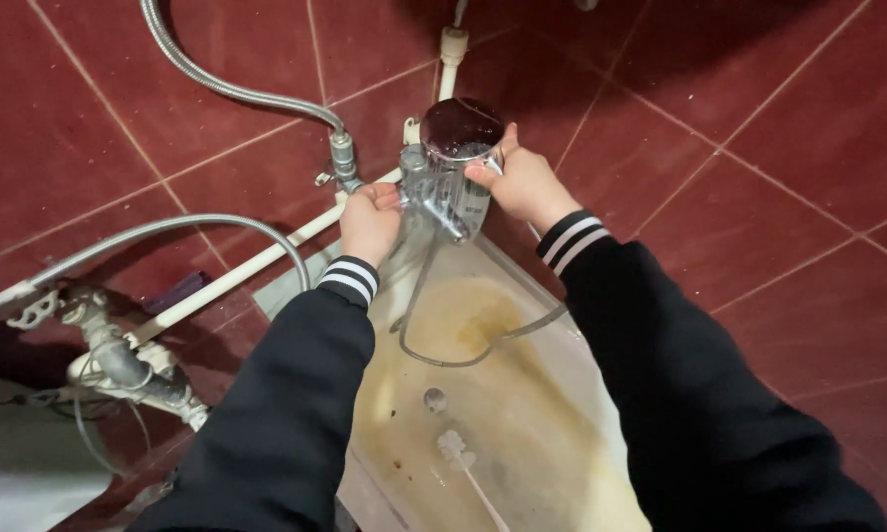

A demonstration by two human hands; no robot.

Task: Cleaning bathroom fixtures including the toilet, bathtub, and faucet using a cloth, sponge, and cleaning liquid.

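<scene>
A chrome tap [450, 172] with a round shiny top sits on the red tiled wall above a stained white basin [552, 335]. My left hand [369, 222] grips the left side of the tap body. My right hand [525, 182] closes on its right side, thumb on the front. Both arms wear black sleeves with white-striped cuffs. A thin spout or rod [446, 219] sticks out between the two hands.
A braided metal hose [222, 87] runs to a fitting [345, 163] left of the tap. White pipes [231, 276] and a valve cluster [118, 360] lie at the left. A small white brush [463, 463] and a wire loop [463, 357] are in the basin.
</scene>
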